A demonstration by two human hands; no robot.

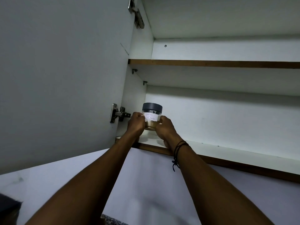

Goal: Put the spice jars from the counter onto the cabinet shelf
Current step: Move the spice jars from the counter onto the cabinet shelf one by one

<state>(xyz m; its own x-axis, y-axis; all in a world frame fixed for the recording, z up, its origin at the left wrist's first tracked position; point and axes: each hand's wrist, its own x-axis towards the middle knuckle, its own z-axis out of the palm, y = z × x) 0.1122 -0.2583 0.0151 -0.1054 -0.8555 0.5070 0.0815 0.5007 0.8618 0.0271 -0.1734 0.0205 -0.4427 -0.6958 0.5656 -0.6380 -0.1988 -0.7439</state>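
Glass spice jar (152, 117) — one — clasped between left hand (136, 122) and right hand (165, 128).

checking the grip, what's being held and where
A spice jar, gripped by both hands, left hand and right hand on opposite sides of its clear body, below the lid.

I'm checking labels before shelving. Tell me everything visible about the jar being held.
The spice jar is clear, short and round, with a dark grey lid, a white handwritten label facing the camera and tan contents low inside. It stands upright at the lower shelf's left end, gripped by the left hand and right hand.
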